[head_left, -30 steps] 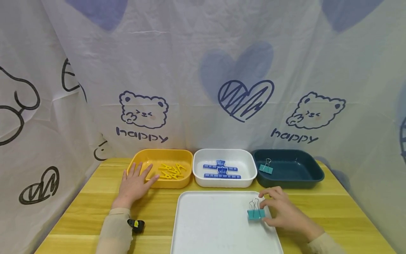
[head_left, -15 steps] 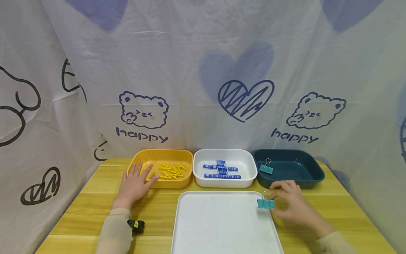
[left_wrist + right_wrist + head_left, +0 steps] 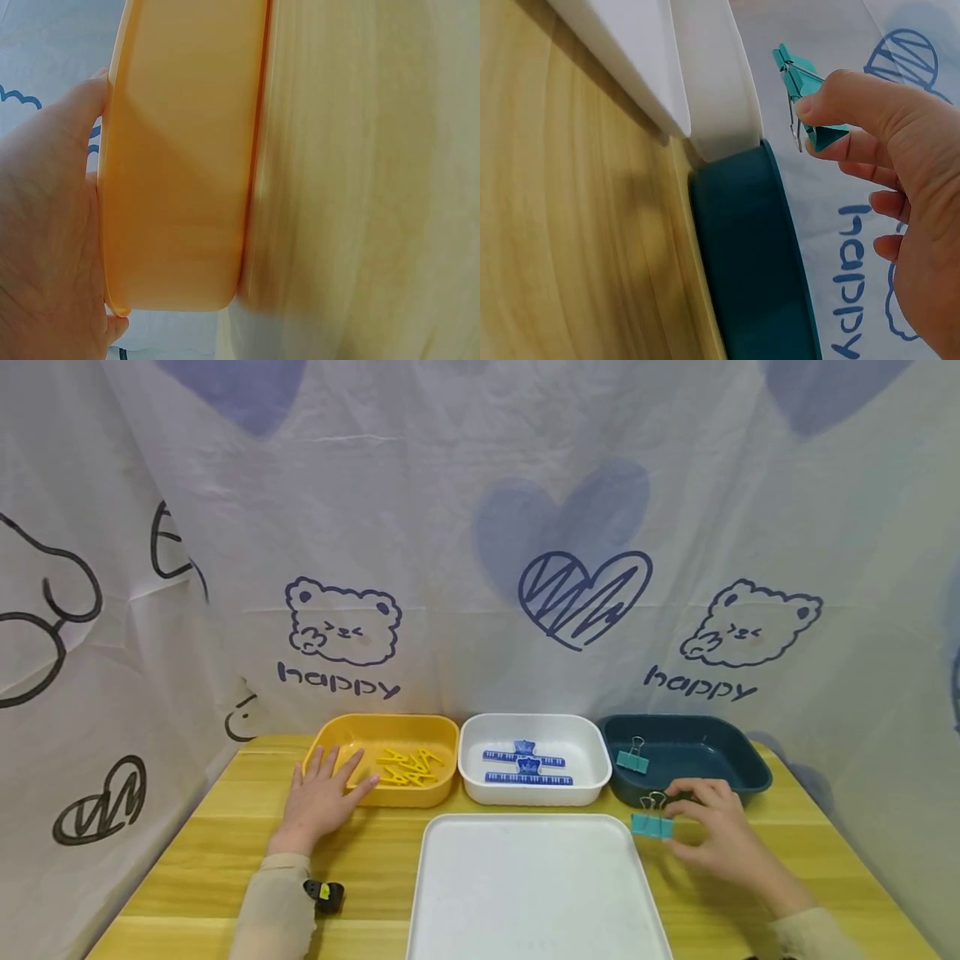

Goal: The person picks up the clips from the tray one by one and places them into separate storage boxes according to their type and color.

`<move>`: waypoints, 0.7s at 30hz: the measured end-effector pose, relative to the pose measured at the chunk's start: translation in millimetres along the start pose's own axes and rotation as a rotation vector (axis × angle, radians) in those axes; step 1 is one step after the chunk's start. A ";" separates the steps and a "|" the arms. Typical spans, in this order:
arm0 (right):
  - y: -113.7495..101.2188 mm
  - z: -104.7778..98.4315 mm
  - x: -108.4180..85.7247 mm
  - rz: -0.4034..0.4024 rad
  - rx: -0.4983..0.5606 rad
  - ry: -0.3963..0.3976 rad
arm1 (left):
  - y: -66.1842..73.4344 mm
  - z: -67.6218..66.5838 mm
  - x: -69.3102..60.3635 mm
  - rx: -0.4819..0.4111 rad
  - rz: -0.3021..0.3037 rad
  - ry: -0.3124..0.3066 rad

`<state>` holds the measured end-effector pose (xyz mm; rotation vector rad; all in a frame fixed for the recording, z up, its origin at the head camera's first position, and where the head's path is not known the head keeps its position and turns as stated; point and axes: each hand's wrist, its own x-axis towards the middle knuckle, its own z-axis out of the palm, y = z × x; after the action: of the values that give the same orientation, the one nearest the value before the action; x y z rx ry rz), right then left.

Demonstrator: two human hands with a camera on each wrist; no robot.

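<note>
My right hand [image 3: 716,835] pinches a teal binder clip [image 3: 652,825] between thumb and fingers, off the table by the front of the dark teal tray [image 3: 697,793]. In the right wrist view the clip [image 3: 802,79] has its wire handles spread beside the thumb. A second teal binder clip [image 3: 632,762] lies inside that tray at its left end. My left hand [image 3: 318,802] rests on the front left rim of the yellow tray [image 3: 345,727], fingers spread, as the left wrist view of the tray wall [image 3: 180,165] also shows. Several yellow clips [image 3: 408,767] lie in it.
Between the two coloured trays stands a white tray [image 3: 480,727] with two blue piano-keyboard clips [image 3: 528,778]. A larger flat white tray [image 3: 532,885] lies in front on the wooden table [image 3: 187,877]. A printed curtain [image 3: 465,527] hangs behind.
My right hand has carried the binder clip from above the flat white tray, rightward and away from me, to the front of the dark teal tray. The left hand has stayed put.
</note>
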<state>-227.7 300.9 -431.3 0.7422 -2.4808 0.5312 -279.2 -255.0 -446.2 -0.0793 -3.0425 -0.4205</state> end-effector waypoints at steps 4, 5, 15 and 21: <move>7.7 -1.3 -0.4 -0.015 0.007 0.040 | 1.1 -1.0 -0.7 -0.008 0.010 0.012; 9.8 -1.4 -0.3 -0.020 0.011 0.049 | 1.4 -1.5 -1.2 -0.009 0.009 0.014; 39.1 -0.6 0.4 0.011 -0.006 0.105 | 3.5 -3.3 -1.5 -0.001 0.003 0.017; 50.0 -1.4 2.4 0.045 -0.012 0.105 | 3.0 -1.2 -1.1 0.006 0.003 0.025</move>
<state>-258.5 339.4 -439.8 0.6390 -2.4055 0.5572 -277.9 -252.6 -444.4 -0.0776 -3.0185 -0.4083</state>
